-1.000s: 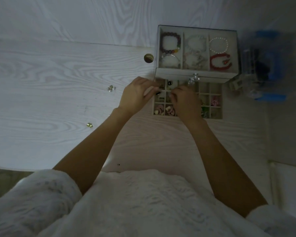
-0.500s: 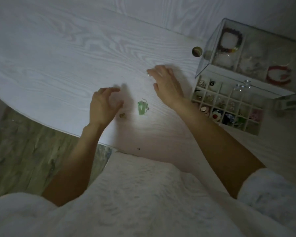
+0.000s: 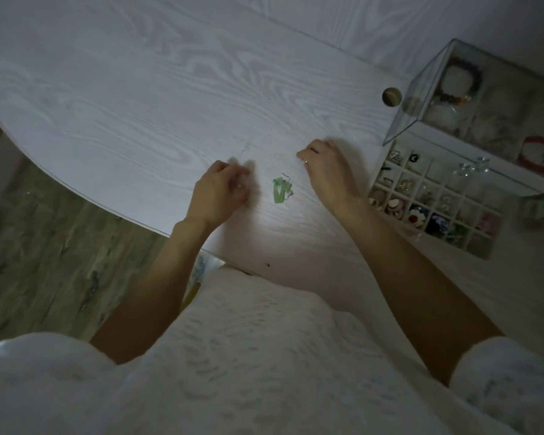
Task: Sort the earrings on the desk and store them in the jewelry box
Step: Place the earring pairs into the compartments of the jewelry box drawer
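Your left hand (image 3: 222,191) is blurred, fingers curled over the pale wood-grain bench (image 3: 123,98); whether it pinches anything, I cannot tell. Your right hand (image 3: 327,171) curls fingertips-down, and its grip is also unclear. Green hooked earrings (image 3: 281,191) lie between them. The glass-lidded jewelry box (image 3: 471,146), its gridded drawer (image 3: 434,199) open, sits just right.

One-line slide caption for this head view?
Both hands flank green dangling earrings on white woodgrain desk, beside open glass jewelry box.

pair of green dangly earrings (image 3: 281,190) lying flat on the desk (image 3: 139,98), jewelry box (image 3: 446,183) far right, drawer pulled open
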Demonstrator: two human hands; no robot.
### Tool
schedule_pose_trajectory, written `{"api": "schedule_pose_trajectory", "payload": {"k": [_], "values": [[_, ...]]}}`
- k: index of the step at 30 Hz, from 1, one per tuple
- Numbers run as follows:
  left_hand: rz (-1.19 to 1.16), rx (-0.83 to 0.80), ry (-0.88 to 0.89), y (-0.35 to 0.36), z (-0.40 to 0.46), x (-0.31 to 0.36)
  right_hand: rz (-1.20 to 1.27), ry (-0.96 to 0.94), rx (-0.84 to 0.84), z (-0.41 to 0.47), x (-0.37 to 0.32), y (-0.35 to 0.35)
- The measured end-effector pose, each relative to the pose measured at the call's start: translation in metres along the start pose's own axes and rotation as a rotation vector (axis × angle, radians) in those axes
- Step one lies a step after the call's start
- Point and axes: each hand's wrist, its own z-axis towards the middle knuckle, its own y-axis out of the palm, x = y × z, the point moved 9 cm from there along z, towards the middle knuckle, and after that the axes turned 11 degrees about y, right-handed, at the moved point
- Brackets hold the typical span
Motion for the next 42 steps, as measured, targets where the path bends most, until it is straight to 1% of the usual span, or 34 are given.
{"api": "schedule_pose_trajectory", "payload": {"k": [6,9,11,13,18,23,24,26,28,31,36,40,42], "values": [[0.028,-0.018,0.099,-0.001,0.01,0.004,-0.007,0.036,0.036,-0.023,0.0,0.0],[0.09,-0.015,0.21,-0.002,0.012,0.011,-0.021,0.044,0.034,-0.028,-0.002,0.0],[0.146,-0.038,0.307,-0.001,0.012,0.018,-0.031,0.049,0.032,-0.03,-0.003,0.0],[0.157,-0.058,0.362,-0.002,0.014,0.018,-0.02,0.051,0.046,-0.032,-0.003,-0.002],[0.128,-0.064,0.388,-0.003,0.021,0.017,-0.012,0.082,0.063,-0.033,-0.003,-0.005],[0.083,0.0,0.287,-0.003,0.019,0.007,-0.006,0.106,0.083,-0.037,-0.003,-0.003],[0.08,-0.005,0.261,-0.001,0.02,0.005,-0.011,0.111,0.078,-0.037,-0.003,-0.003],[0.084,-0.064,0.21,0.003,0.024,0.005,-0.013,0.121,0.078,-0.037,-0.002,-0.004],[0.107,-0.109,0.204,0.005,0.026,0.007,0.005,0.117,0.088,-0.039,-0.002,-0.006],[0.115,-0.059,0.233,0.001,0.025,0.01,0.092,0.105,0.124,-0.044,-0.003,-0.013],[0.14,0.061,0.217,-0.006,0.02,0.005,0.239,0.085,0.166,-0.061,-0.008,-0.033],[0.106,0.062,0.258,-0.006,0.031,0.024,0.4,0.19,0.258,-0.084,0.016,-0.065],[0.024,0.075,0.311,-0.005,0.037,0.049,0.458,0.278,0.337,-0.098,0.04,-0.085]]}}
